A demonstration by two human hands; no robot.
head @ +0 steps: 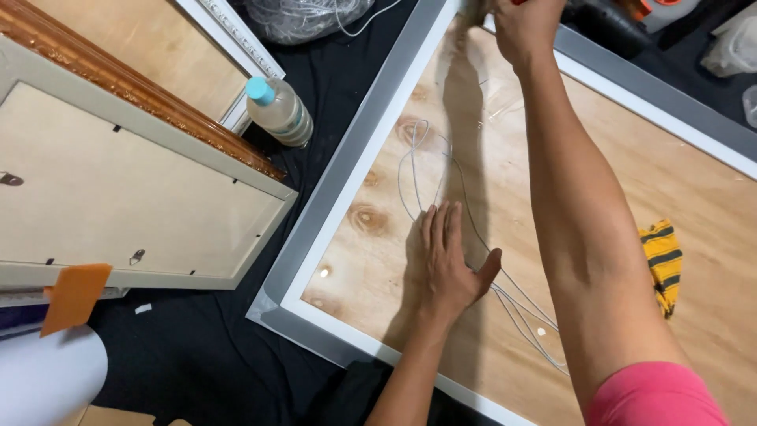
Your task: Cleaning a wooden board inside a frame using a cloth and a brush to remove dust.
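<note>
Nearest the lens, a pink sleeve (654, 394) covers the right upper arm, which stretches across the plywood backing board (631, 189) to its far edge. At that edge the right hand (524, 24) is partly cut off by the picture's top; whether it grips anything cannot be told. On the board's near half, the left hand (449, 264) lies flat, fingers together and thumb spread, pressing on a loose grey wire (418, 173) that loops across the wood. A grey-and-white frame (347, 177) borders the board. Right of the board's centre lies a yellow striped cloth (662, 260). Beyond the frame's left side lies a plastic bottle (277, 110).
</note>
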